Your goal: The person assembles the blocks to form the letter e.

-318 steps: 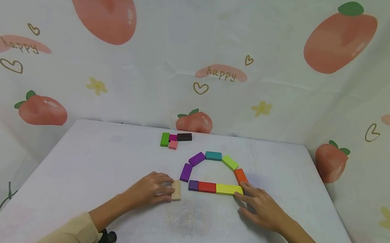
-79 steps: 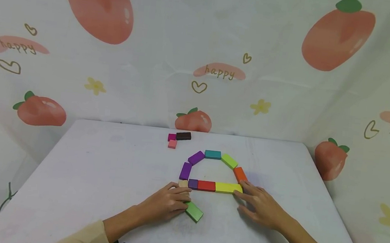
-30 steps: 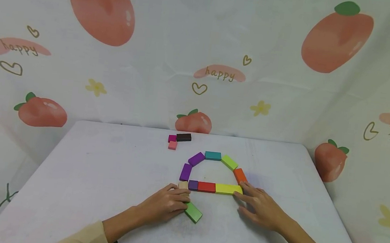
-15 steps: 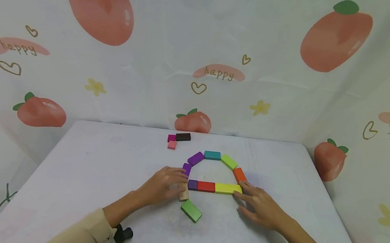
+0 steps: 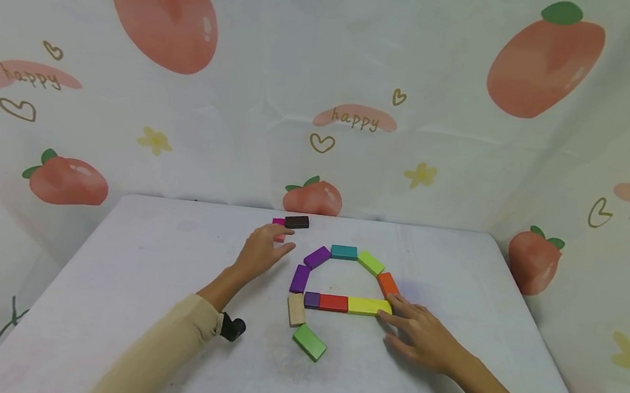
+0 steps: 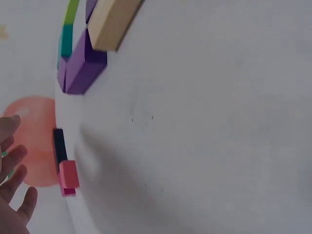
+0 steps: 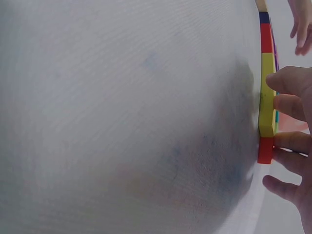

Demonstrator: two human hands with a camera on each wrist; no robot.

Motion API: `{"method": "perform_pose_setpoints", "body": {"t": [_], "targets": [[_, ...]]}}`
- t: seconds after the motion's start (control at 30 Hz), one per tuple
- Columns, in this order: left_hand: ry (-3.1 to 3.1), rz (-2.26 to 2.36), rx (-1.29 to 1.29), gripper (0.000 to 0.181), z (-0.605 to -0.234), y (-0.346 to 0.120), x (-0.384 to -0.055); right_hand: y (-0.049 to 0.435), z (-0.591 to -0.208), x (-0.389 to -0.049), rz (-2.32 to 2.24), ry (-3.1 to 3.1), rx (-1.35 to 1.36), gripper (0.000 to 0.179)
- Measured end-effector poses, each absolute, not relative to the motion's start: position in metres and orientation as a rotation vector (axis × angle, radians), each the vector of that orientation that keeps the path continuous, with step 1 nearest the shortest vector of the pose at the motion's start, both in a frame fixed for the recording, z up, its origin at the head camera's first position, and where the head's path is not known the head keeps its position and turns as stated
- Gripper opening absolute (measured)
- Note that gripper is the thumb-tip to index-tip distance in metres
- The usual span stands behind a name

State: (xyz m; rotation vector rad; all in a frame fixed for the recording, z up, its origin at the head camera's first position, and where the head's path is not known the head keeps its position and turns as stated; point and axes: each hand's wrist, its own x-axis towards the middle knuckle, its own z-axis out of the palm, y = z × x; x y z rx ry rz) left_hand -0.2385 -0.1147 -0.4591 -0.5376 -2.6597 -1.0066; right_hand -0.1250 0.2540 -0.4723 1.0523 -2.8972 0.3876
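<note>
My left hand (image 5: 261,250) reaches to the back of the table, fingers spread and holding nothing, over a pink block (image 5: 278,238) that it partly hides. Beside that lie a magenta block (image 5: 278,221) and a black block (image 5: 297,222); the left wrist view has the fingers apart from them. My right hand (image 5: 421,336) rests with loosely extended fingers on the right end of the yellow block (image 5: 368,306) and at the orange block (image 5: 388,284). In the right wrist view its fingertips touch the yellow block and a red block (image 7: 265,150) beyond its end.
Purple blocks (image 5: 300,279), a teal block (image 5: 344,252) and a lime block (image 5: 371,262) form an arch above a row with a red block (image 5: 334,303) and a dark violet block (image 5: 312,300). A beige block (image 5: 296,310) and green block (image 5: 309,342) continue down the left.
Over ten seconds, the beige block moved against the row's left end and the green block came from the back group to below it. My left hand has since left them and moved back.
</note>
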Motion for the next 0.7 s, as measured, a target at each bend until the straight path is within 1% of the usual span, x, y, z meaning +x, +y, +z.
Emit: {"method": "perform_pose_setpoints", "body": {"t": [0.13,0.37,0.53,0.7], "targets": [[-2.707,-0.981,-0.452,0.039,-0.463,-0.114,-0.253,0.254,-0.473,-0.125,0.408,-2.909,1.049,0.044],[-2.999,-0.779,-0.400,0.062,-0.466,-0.110,-0.265,0.255,-0.473,-0.125,0.409,-2.916,1.049,0.044],[-3.164,-0.616,-0.398,0.066,-0.465,-0.103,-0.269,0.256,-0.472,-0.125,0.392,-2.912,1.050,0.044],[-3.205,-0.543,-0.377,0.065,-0.463,-0.100,-0.271,0.256,-0.473,-0.126,0.397,-2.908,1.055,0.044]]}}
